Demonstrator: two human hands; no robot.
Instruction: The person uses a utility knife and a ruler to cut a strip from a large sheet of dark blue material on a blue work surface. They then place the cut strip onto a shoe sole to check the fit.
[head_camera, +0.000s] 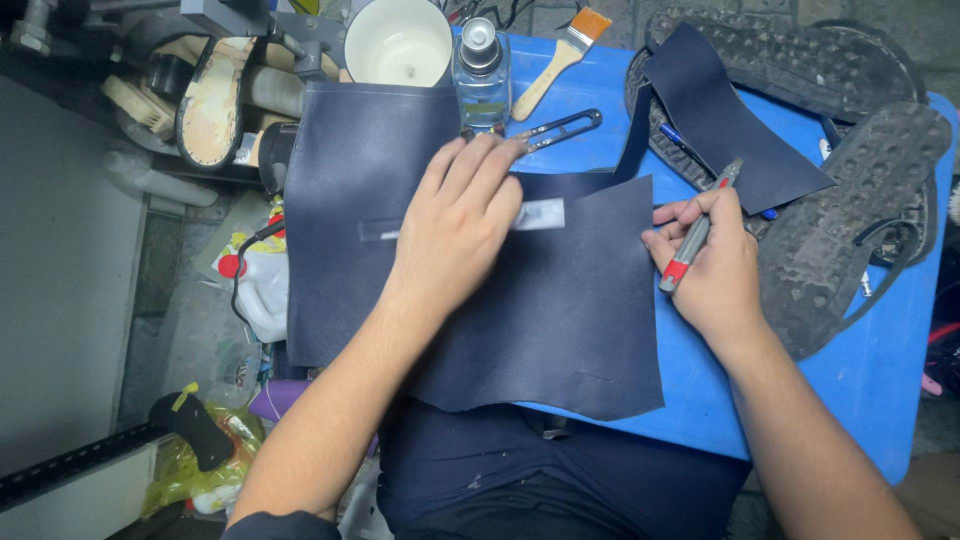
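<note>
Leather (520, 310), a large dark navy sheet, is spread over the near left part of a blue table (870, 370) in the head view and hangs off its near edge. A narrow pale template strip (540, 214) is pinned flat on the sheet by the left hand (455, 230), whose fingers are extended and pressing rather than gripping. A slim grey and red marking tool (697, 236) is grasped pen-fashion in the right hand (712, 268), just right of the sheet's edge. Marking or cutting along the strip seems to be the step in hand; the tool's tip would need to be brought against the strip's edge while the strip is kept from sliding. Farther off lie a smaller navy piece (730, 120), black rubber soles (860, 210), a brush (560, 55), a glass bottle (482, 70), thread snips (560, 128) and a white cup (398, 42). Clutter is seen on the floor at left.
</note>
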